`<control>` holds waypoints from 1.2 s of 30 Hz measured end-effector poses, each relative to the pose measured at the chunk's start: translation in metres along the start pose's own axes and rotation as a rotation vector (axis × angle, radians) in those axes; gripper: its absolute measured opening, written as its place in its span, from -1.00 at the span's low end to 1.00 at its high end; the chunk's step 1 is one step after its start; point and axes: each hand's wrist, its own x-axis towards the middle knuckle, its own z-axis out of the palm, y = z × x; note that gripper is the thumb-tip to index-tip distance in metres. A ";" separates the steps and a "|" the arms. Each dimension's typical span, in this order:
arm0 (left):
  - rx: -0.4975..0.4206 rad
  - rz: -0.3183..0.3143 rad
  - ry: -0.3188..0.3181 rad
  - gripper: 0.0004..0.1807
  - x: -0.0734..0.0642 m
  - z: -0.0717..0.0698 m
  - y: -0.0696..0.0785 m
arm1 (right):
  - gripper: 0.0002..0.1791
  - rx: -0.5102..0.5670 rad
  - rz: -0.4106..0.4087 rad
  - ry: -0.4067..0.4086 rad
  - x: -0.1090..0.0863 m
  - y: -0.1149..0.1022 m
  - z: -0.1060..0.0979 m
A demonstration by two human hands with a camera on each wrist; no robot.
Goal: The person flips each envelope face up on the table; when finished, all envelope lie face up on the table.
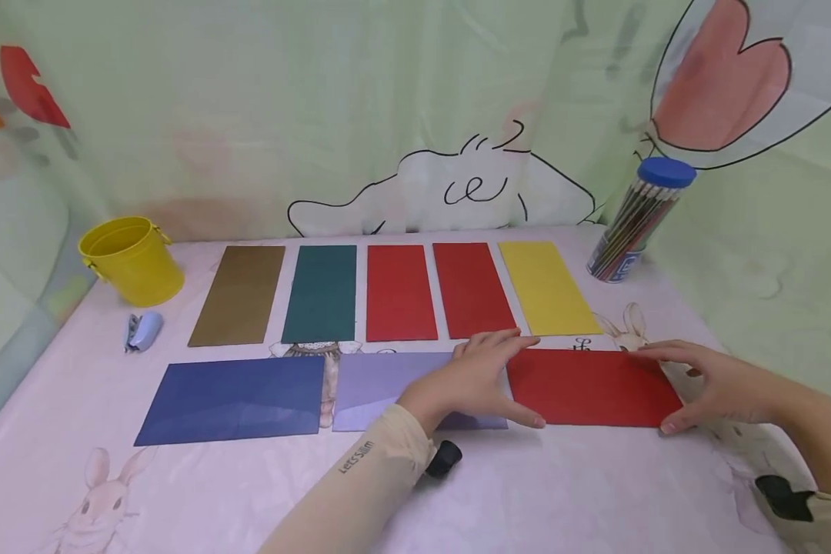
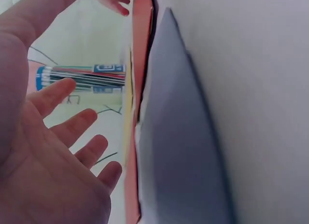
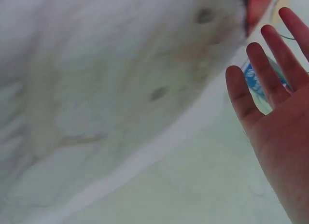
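A flat red rectangle of paper or card [image 1: 589, 388] lies sideways on the table, between the two hands. My left hand [image 1: 474, 385] is at its left end, fingers spread, partly covering a lavender rectangle [image 1: 381, 385] beside it. The right hand [image 1: 727, 385] is at the red sheet's right end, with the thumb by its near corner and fingers by the far one. In the wrist views, the fingers of the left hand [image 2: 58, 156] and right hand [image 3: 285, 118] look extended with nothing held. Whether the fingertips touch the red sheet, I cannot tell.
A blue rectangle [image 1: 231, 400] lies left of the lavender one. Behind stand-alone gaps, a back row holds brown [image 1: 238, 296], green [image 1: 321, 292], two red [image 1: 402, 292] and yellow [image 1: 550, 288] rectangles. A yellow bucket [image 1: 138, 265], small lilac stapler [image 1: 142, 331] and pencil tube [image 1: 637, 223] stand behind.
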 end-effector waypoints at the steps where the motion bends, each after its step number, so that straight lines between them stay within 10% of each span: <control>1: 0.006 -0.011 -0.006 0.12 0.003 0.002 0.001 | 0.08 0.006 0.001 -0.008 -0.001 0.003 0.000; 14: 0.257 -0.008 -0.094 0.03 0.004 0.014 0.010 | 0.07 0.066 0.019 -0.022 -0.007 0.012 0.005; 36: 0.278 0.025 -0.084 -0.07 0.002 0.014 0.010 | 0.01 0.028 0.018 0.002 -0.009 0.009 0.010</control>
